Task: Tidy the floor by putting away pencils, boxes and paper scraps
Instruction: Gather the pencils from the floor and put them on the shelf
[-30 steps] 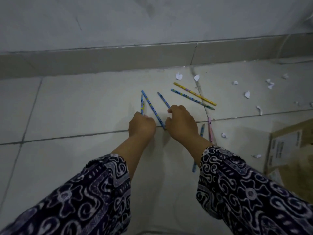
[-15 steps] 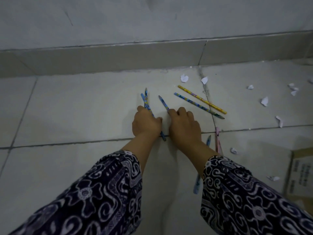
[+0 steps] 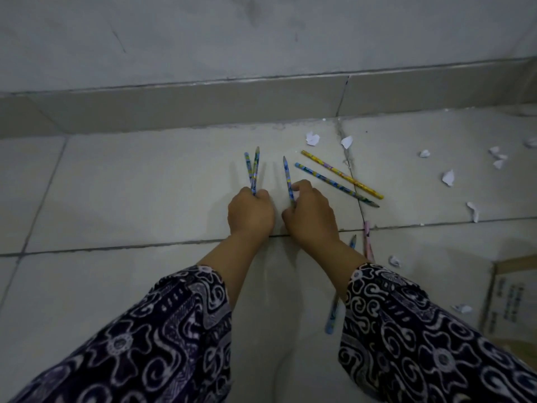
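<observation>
Pale floor tiles (image 3: 122, 196) run up to a grey skirting and wall, and you are bent over them with both patterned sleeves in view. Your left hand (image 3: 250, 212) is fisted around two blue pencils (image 3: 253, 170), their tips fanning away from you. Your right hand (image 3: 311, 213) pinches a third blue pencil (image 3: 288, 181), angled up off the tile. Just right of it a yellow pencil (image 3: 341, 173) and another blue one (image 3: 334, 184) lie side by side across a grout line. A pink pencil (image 3: 367, 238) and a light blue one (image 3: 332, 315) lie partly hidden by your right forearm. Paper scraps (image 3: 448, 178) are scattered to the right, and a cardboard box (image 3: 511, 298) sits at the right edge.
</observation>
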